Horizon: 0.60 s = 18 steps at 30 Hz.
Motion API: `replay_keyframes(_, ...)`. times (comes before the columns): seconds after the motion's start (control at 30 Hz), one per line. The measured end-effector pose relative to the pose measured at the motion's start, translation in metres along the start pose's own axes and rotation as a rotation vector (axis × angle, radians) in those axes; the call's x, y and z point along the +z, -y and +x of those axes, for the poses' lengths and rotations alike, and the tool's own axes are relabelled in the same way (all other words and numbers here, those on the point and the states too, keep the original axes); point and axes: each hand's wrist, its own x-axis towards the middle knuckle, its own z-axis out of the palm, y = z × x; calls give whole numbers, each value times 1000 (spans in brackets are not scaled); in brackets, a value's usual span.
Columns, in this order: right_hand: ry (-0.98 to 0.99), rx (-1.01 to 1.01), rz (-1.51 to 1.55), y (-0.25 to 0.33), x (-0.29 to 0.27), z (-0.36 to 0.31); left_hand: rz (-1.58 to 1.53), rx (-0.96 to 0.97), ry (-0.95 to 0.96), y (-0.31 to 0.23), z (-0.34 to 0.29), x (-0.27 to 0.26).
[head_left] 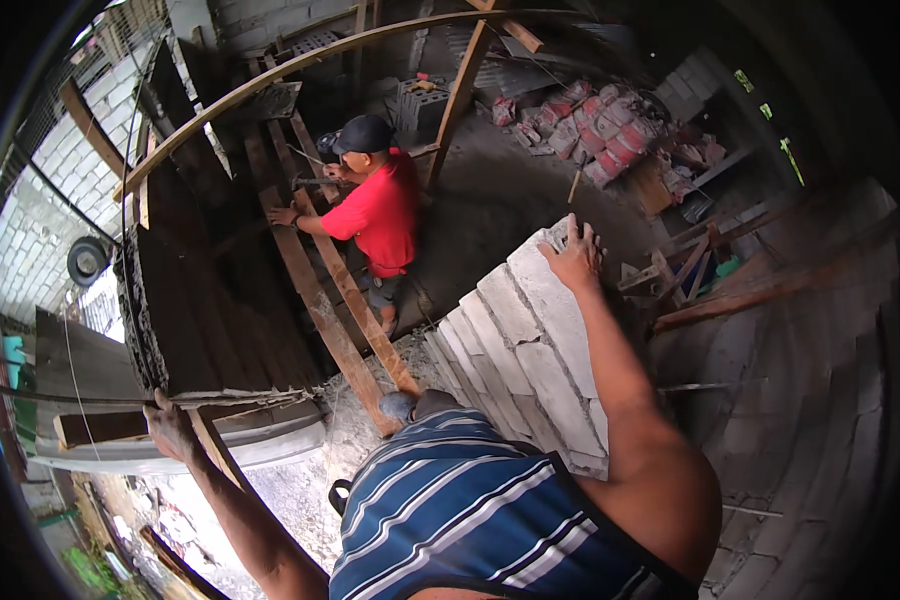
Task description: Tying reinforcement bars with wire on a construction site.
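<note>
My right hand (576,258) rests on the far end of a grey concrete block wall (540,310), its fingers spread over the edge. My left hand (173,428) is curled at the lower corner of a dark wall panel (205,330), beside a thin dark bar (30,395). What its fingers close on is partly hidden. Below me, two long wooden planks (315,285) slope up toward my feet. A shoe (397,404) of mine shows by their near end.
A co-worker in a red shirt (380,215) stands below, one hand on a plank. A curved timber (300,65) crosses overhead, met by a wooden post (460,95). Stacked red-and-white sacks (610,125) lie at the far right. Scrap timber (685,265) is beyond the block wall.
</note>
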Motion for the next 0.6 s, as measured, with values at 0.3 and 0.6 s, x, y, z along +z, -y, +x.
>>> replay_keyframes(0.3,28,46,-21,3,-6,-2,26,55,-36,11,6,13)
replay_keyframes(0.6,59,32,-48,7,-14,-4,28,51,-18,17,7,14)
